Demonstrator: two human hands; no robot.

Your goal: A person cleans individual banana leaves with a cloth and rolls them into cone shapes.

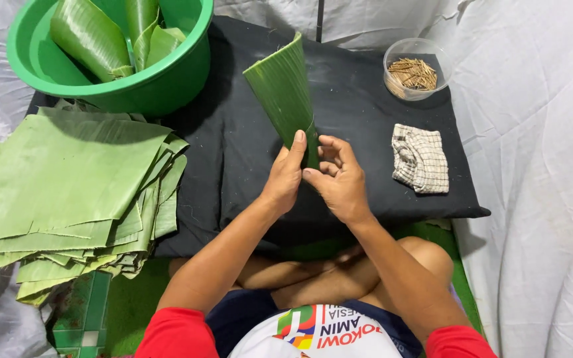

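A banana leaf rolled into a cone [282, 93] is held upright over the black cloth-covered board [366, 119], its wide mouth pointing away from me. My left hand [285, 176] wraps around the narrow lower end. My right hand [339, 176] pinches the same end from the right side, fingers curled against the leaf. Both hands touch each other at the cone's tip.
A stack of flat banana leaf sheets [74, 185] lies at the left. A green basin [167, 73] at the back left holds several rolled leaf cones. A clear bowl of small wooden picks [414, 69] and a folded checked cloth [420, 159] sit at the right. White sheeting surrounds the board.
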